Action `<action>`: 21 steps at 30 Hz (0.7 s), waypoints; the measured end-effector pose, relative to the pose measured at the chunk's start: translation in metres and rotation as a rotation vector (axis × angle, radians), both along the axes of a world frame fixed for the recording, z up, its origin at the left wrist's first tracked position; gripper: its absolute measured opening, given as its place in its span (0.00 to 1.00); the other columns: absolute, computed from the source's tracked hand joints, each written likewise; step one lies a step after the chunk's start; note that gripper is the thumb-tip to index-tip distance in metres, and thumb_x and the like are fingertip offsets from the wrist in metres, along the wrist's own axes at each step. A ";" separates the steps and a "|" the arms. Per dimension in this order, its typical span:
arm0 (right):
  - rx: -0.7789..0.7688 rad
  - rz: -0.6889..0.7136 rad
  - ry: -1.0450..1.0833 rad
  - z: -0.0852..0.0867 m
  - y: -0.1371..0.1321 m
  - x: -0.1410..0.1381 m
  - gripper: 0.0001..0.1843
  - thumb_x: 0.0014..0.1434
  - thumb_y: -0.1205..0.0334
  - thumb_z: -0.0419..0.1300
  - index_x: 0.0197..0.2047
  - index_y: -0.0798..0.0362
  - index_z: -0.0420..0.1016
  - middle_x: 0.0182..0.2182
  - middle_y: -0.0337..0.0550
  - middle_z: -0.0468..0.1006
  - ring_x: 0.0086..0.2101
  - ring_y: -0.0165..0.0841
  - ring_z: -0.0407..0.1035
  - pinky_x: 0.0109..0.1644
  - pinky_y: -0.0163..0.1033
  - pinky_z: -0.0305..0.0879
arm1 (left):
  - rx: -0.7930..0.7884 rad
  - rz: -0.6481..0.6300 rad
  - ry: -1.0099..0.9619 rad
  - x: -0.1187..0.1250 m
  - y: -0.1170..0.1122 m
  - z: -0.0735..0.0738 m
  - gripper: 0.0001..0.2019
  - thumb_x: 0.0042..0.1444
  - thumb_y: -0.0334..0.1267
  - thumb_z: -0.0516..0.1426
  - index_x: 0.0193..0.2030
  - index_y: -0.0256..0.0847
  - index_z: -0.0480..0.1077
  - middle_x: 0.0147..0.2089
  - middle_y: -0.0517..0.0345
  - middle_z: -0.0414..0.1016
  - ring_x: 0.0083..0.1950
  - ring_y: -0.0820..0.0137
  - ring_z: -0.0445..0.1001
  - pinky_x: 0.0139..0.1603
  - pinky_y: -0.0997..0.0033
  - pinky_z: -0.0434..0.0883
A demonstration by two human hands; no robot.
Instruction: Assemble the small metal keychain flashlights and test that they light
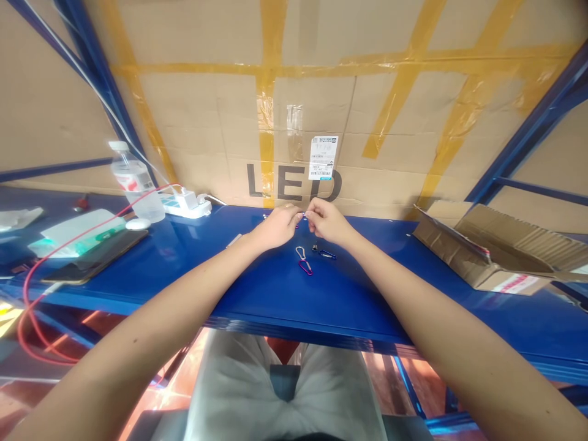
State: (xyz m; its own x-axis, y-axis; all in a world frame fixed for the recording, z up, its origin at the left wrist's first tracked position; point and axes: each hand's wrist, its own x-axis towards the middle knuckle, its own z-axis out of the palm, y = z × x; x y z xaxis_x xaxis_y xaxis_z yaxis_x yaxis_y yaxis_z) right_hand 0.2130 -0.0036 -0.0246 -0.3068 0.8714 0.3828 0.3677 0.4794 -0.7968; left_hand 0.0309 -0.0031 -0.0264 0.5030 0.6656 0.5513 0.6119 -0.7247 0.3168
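My left hand point(281, 225) and my right hand point(325, 222) meet near the back of the blue table, fingertips pinched close together. Between them shows a small purple piece point(302, 215), perhaps a carabiner, mostly hidden by the fingers. Just in front of the hands lie a silver carabiner point(300, 252) and a magenta carabiner point(305, 267), end to end and touching or nearly so. A blue carabiner point(327, 254) lies to their right, beside a small dark metal piece point(315, 247). Other tiny bits under the hands are partly covered.
At the right stands an open cardboard box point(482, 257). On the left are a plastic bottle point(138, 187), a white power strip point(193, 207), a dark phone-like slab point(92, 260) and a red cable point(28, 300). A large taped carton point(206, 122) walls off the back.
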 end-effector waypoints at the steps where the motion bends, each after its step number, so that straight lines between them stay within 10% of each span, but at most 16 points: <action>1: 0.053 0.003 -0.027 -0.002 0.001 0.001 0.08 0.64 0.65 0.54 0.32 0.50 0.62 0.20 0.34 0.70 0.21 0.28 0.64 0.27 0.34 0.60 | -0.009 0.000 0.028 0.000 0.000 0.001 0.13 0.69 0.35 0.47 0.39 0.38 0.72 0.38 0.48 0.77 0.42 0.60 0.75 0.45 0.63 0.69; 21: -0.439 0.126 0.353 0.010 -0.010 -0.002 0.19 0.61 0.64 0.63 0.25 0.52 0.57 0.18 0.34 0.62 0.18 0.23 0.54 0.18 0.29 0.43 | 0.250 -0.035 0.035 -0.004 -0.003 -0.005 0.11 0.68 0.33 0.48 0.44 0.38 0.73 0.42 0.46 0.76 0.46 0.60 0.73 0.49 0.62 0.69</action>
State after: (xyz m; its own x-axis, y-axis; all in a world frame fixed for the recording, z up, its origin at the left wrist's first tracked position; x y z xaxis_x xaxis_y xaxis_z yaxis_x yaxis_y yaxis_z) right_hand 0.2106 -0.0139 -0.0142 -0.3377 0.9368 0.0915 0.0053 0.0990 -0.9951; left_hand 0.0270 -0.0058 -0.0311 0.5454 0.4927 0.6781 0.5922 -0.7990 0.1042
